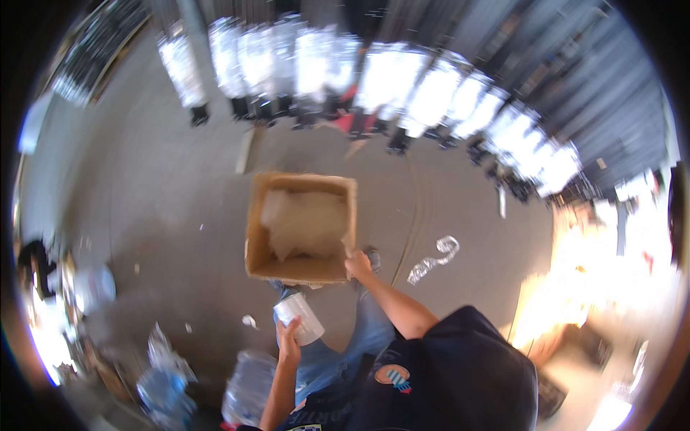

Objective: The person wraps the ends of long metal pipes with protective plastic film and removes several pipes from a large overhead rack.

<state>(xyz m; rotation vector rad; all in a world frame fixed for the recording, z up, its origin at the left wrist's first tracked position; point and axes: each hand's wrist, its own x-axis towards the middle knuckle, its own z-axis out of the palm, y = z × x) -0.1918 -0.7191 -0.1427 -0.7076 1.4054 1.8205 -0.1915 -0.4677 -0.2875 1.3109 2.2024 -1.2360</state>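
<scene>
My left hand (289, 335) is closed on a roll of clear plastic film (299, 319), held low in front of my legs. With my right hand (358, 264) I grip the right side wall, near the lower corner, of an open cardboard box (302, 273). Inside the box lies pale, crumpled material (304, 221), perhaps plastic or foam; blur hides what it is. The box is before my knees, above the floor or on it; I cannot tell which.
A row of upright items wrapped in shiny film (388, 75) stands across the far side. A twisted plastic strip (434, 259) lies on the floor at right. Plastic-wrapped bundles (249, 385) and blue-tinted plastic (164, 390) are at lower left. A flat strip (245, 151) lies beyond the box.
</scene>
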